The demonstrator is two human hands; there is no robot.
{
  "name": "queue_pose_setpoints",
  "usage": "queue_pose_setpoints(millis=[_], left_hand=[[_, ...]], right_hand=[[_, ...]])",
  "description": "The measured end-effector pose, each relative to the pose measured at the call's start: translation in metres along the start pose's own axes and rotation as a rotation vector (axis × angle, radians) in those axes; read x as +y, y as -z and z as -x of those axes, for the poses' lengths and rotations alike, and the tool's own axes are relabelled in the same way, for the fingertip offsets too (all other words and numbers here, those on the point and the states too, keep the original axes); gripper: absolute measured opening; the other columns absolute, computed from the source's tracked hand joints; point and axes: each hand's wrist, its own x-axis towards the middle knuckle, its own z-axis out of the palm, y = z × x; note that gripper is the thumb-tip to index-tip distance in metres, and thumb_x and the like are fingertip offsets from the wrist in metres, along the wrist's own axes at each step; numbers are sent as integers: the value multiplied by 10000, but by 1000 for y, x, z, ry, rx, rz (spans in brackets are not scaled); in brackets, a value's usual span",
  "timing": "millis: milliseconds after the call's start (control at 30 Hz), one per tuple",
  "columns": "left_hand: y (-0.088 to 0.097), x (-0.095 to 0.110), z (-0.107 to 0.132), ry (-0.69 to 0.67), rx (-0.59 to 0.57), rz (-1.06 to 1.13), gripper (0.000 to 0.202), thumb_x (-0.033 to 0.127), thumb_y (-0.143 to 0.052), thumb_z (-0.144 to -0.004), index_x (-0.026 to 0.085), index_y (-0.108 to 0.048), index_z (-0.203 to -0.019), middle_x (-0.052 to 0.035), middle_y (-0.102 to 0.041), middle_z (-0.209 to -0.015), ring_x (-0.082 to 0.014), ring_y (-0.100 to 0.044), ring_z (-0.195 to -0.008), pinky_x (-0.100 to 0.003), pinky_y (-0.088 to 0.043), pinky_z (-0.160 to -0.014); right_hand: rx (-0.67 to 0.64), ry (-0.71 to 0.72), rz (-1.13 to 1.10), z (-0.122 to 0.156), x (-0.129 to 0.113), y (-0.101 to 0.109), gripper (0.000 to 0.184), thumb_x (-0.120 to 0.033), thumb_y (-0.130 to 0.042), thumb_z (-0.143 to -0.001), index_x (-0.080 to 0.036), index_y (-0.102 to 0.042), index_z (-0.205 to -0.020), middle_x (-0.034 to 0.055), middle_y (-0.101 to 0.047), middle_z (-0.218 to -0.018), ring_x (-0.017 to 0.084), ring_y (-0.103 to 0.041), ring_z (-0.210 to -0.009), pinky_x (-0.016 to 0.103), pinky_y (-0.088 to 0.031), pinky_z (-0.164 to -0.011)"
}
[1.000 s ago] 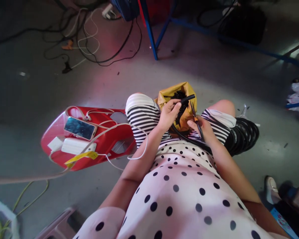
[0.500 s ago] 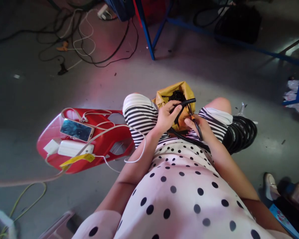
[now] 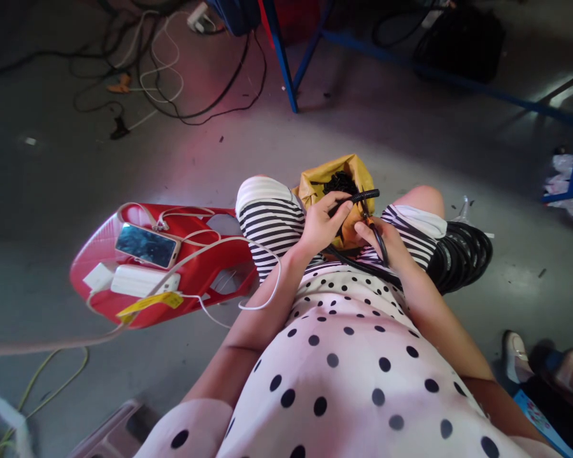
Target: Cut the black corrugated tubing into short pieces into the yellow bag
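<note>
My left hand [image 3: 322, 224] is closed around a black ribbed tube [image 3: 363, 196] whose free end sticks out to the right over a yellow bag [image 3: 351, 170]. The bag sits between my knees and holds several black pieces. My right hand [image 3: 381, 242] is closed on a thin tool with an orange collar [image 3: 370, 226]; its tip meets the tube near my left fingers. The tube runs back over my lap toward a black coil [image 3: 463, 254] on the floor at my right.
A red plastic stool [image 3: 200, 273] to my left carries a phone [image 3: 146, 245], a white power bank [image 3: 143, 280] and white cables. Tangled cords lie on the floor at the back left. A blue metal frame [image 3: 284, 57] stands behind. Someone's shoes [image 3: 516, 353] show at the lower right.
Both hands stay at the bag; the tool in my right hand has shifted slightly closer to the tube. The view has drifted a little.
</note>
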Motion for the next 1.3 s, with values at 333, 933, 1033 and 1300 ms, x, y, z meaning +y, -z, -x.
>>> queue_pose_setpoints(millis=[333, 933, 1033, 1300], left_hand=[[-2, -2, -1, -30, -10, 24, 208, 344, -722, -1040, 178, -811, -1128, -68, -854, -1068, -174, -768, -939, -282, -598, -901], [16, -22, -25, 88, -199, -76, 177, 261, -748, -969, 189, -855, -1091, -56, -863, -1047, -208, -768, -980, -299, -577, -925], [10, -37, -32, 241, -167, 92, 103, 229, -769, -973, 165, -812, -1041, 1, -726, -776, -133, -642, -714, -238, -502, -705], [-4, -62, -37, 632, -19, 402, 109, 222, -629, -1110, 191, -662, -1011, 99, -480, -591, -55, -296, -417, -192, -214, -431]], right_hand=[[17, -60, -86, 3, -9, 1, 602, -873, -834, -811, -294, -701, -910, 64, -767, -893, 346, -785, -936, 491, -655, -920], [-18, -94, 89, -27, 21, 2, 789, -1030, -682, -812, -264, -553, -675, 30, -609, -606, 207, -574, -614, 354, -449, -618], [-8, -138, 77, -43, 39, -9, 814, -1066, -645, -795, -274, -529, -649, 29, -587, -557, 190, -529, -554, 346, -404, -566], [18, -285, 16, -90, 42, -24, 767, -972, -861, -694, -264, -569, -659, 55, -625, -545, 206, -560, -489, 359, -418, -508]])
